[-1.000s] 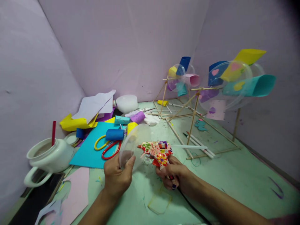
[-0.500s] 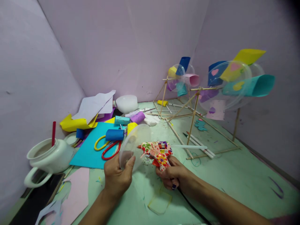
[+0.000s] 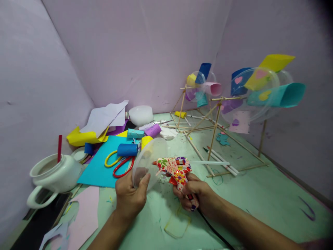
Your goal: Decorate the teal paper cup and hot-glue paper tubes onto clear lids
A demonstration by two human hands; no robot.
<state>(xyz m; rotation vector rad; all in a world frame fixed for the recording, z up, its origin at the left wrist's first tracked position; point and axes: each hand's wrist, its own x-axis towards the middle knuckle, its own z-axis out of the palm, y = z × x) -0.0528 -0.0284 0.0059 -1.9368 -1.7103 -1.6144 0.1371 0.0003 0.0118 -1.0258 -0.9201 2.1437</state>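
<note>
My left hand [image 3: 132, 194] pinches the lower edge of a clear round plastic lid [image 3: 153, 158], which stands tilted above the table. In my right hand [image 3: 194, 192] is a flower-patterned hot glue gun [image 3: 177, 166], gripped by its handle. Its orange nozzle points left at the lid's face; whether the two touch I cannot tell. A translucent glue stick [image 3: 209, 163] juts from the back of the gun, and a black cord [image 3: 214, 234] runs down from the handle. Behind the lid lie scissors [image 3: 122, 169] with red and yellow handles and a blue paper tube [image 3: 127, 150].
Two stick frames [image 3: 215, 133] carrying paper-and-plastic wheels [image 3: 262, 90] stand at the right. On the left are a white teapot-like pot [image 3: 56, 177], a turquoise sheet [image 3: 96, 170] and pink paper scraps [image 3: 85, 215]. A white bowl [image 3: 141, 115] sits by the back wall.
The fingers of my right hand have shifted slightly on the glue gun's handle, showing more of its lower end. The lid and my left hand stay in place.
</note>
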